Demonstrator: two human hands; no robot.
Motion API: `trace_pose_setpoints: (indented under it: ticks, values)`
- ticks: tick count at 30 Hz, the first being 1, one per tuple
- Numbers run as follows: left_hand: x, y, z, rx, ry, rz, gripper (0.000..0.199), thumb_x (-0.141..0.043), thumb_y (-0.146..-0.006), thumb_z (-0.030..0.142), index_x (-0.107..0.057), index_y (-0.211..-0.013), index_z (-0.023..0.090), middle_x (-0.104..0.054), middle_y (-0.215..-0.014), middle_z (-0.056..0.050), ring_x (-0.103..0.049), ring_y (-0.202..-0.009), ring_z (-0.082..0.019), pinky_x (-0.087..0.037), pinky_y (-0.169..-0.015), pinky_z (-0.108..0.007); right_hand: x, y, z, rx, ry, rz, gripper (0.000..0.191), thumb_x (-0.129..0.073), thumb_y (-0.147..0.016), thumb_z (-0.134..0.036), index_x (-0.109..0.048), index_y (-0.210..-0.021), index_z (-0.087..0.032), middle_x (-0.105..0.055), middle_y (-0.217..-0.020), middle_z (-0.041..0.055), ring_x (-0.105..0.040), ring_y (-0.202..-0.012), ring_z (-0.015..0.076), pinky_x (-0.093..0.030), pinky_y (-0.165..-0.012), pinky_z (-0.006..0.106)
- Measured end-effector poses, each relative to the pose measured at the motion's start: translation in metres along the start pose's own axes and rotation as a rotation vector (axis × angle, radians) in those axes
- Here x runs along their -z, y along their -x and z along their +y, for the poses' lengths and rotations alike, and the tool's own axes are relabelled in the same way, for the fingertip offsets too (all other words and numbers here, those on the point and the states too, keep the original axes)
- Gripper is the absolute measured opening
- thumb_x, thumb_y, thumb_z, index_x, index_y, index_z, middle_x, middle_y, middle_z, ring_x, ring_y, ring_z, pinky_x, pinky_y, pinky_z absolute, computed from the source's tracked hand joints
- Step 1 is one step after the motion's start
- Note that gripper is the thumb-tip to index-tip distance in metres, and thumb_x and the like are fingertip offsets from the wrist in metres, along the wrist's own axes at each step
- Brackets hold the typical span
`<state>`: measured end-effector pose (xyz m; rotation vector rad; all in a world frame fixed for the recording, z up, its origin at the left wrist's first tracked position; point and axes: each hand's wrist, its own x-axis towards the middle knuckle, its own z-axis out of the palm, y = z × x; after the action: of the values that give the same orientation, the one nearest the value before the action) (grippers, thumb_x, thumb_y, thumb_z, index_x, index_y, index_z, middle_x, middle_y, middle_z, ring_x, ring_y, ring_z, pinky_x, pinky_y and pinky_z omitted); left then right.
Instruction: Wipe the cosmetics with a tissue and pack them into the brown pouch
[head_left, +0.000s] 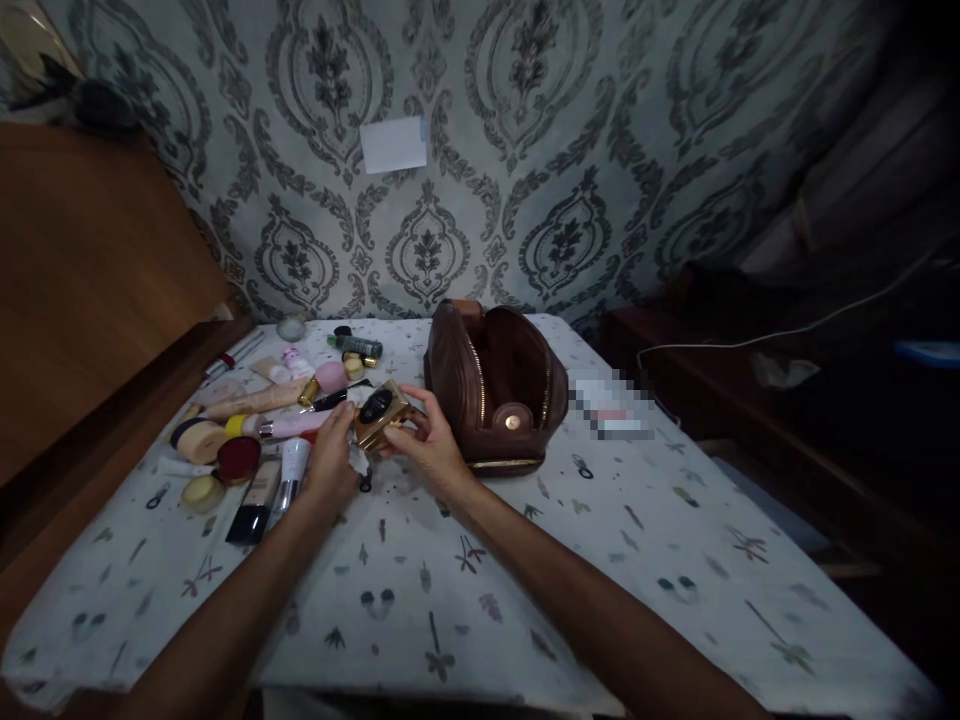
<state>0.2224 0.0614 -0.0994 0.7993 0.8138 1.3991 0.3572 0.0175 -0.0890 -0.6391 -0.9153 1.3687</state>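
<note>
Between my hands, above the table, is a gold box-shaped item [381, 412] with a dark round label. My right hand [431, 440] grips its right side with thumb and fingers. At its left side my left hand [334, 455] is closed around a white crumpled tissue or wipe [359, 460], which pokes out above and below the fingers. Just right of the hands stands a brown leather bag [454, 385], unzipped, its dark inside showing. Left of my left hand lie many cosmetics, among them a dark red round case [238, 459] and a foundation bottle [257, 497].
The patterned white tablecloth [450, 620] covers the table. A pixelated flat item [613, 405] lies right of the bag. Wooden furniture [97, 300] borders the left side, and a patterned wall [427, 240] stands behind. A white cable [772, 345] runs at the right.
</note>
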Motion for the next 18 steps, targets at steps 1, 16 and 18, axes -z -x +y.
trace_pose_setpoints:
  ticks: [1, 16, 18]
  values:
    - [-0.001, 0.0, 0.001, -0.005, 0.008, 0.005, 0.034, -0.084, -0.068, 0.041, -0.066, -0.087, 0.018, -0.071, -0.081, 0.001, -0.068, -0.077, -0.016, -0.055, -0.074, -0.028, 0.0, 0.0, 0.001, 0.005, 0.023, 0.0, 0.066, -0.087, -0.065, -0.035, -0.05, -0.119, -0.033, -0.065, -0.113, -0.0016, -0.071, -0.08, 0.0142, -0.061, -0.065, 0.027]
    - [-0.017, 0.014, 0.013, -0.114, -0.079, 0.064, 0.044, -0.081, -0.07, 0.048, -0.066, -0.1, 0.019, -0.076, -0.091, -0.001, -0.072, -0.081, -0.016, -0.055, -0.084, -0.03, -0.017, 0.014, -0.016, 0.228, 0.85, 0.124, 0.081, -0.084, -0.066, -0.034, -0.046, -0.136, -0.019, -0.053, -0.134, 0.014, -0.047, -0.132, 0.0292, -0.034, -0.116, 0.049]
    - [-0.021, 0.019, 0.016, -0.126, -0.093, 0.046, 0.044, -0.08, -0.072, 0.048, -0.066, -0.103, 0.02, -0.077, -0.092, -0.002, -0.073, -0.082, -0.017, -0.056, -0.085, -0.031, -0.019, 0.016, -0.019, 0.231, 0.902, 0.118, 0.083, -0.085, -0.064, -0.034, -0.046, -0.136, -0.02, -0.052, -0.131, 0.0126, -0.046, -0.131, 0.029, -0.035, -0.116, 0.048]
